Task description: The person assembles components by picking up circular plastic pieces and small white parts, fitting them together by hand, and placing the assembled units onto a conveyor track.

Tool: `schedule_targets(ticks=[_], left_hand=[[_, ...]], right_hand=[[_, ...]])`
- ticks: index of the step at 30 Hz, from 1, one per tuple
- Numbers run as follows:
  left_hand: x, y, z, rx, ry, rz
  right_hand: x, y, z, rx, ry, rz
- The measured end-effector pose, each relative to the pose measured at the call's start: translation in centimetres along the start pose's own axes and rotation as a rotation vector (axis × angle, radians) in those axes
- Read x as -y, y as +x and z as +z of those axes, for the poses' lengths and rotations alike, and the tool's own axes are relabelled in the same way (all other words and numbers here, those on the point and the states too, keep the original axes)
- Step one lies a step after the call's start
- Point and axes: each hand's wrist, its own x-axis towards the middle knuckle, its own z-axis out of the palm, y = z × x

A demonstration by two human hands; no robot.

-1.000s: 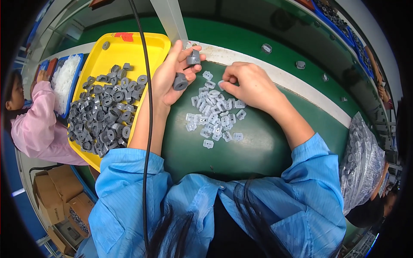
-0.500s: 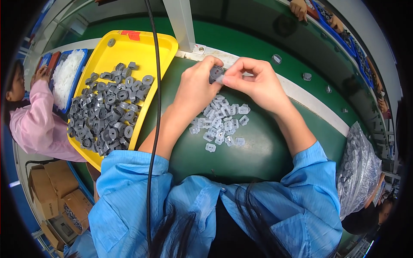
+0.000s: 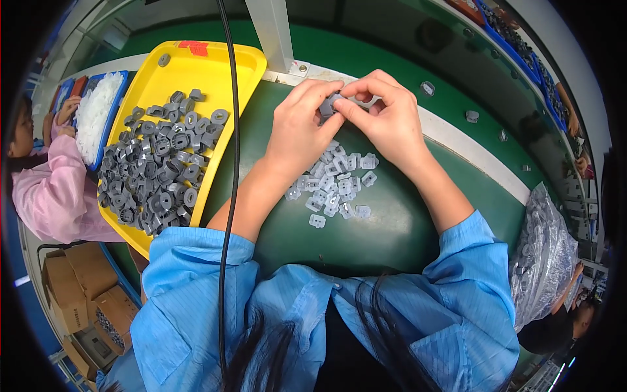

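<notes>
A dark grey plastic housing is gripped between my left hand and my right hand at the table's far edge. The left fingers are wrapped round it, and my right thumb presses on its face. Fingers cover much of the part, and no clear piece shows between them. Just below the hands, a loose heap of small translucent plastic pieces lies on the green tabletop. To the left, a yellow tray carries a pile of similar grey housings.
A black cable hangs down in front of the tray. Beyond a pale ledge, a few parts sit on a green belt. At right stands a clear plastic bag of parts. A co-worker in pink sits left, beside a blue tray of white pieces.
My right hand has closed in on the grey housing, its thumb now pressing there. The translucent piece seen at my right fingertips is out of sight. The housing has tilted.
</notes>
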Motion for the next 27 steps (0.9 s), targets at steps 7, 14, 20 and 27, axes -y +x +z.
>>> schedule_targets(ticks=[7, 14, 20, 27], left_hand=[[-0.7, -0.1, 0.1, 0.011, 0.056, 0.207], [-0.2, 0.8, -1.8, 0.190, -0.035, 0.167], [-0.2, 0.7, -1.9, 0.238, -0.072, 0.146], [-0.3, 0.7, -0.5, 0.081, -0.293, -0.100]], right_hand=[[-2.2, 0.6, -1.1, 0.305, 0.651, 0.448], [-2.0, 1.5, -2.9, 0.480, 0.627, 0.525], [-0.4, 0.9, -2.9, 0.415, 0.344, 0.469], [-2.1, 0.7, -0.6, 0.151, 0.555, 0.267]])
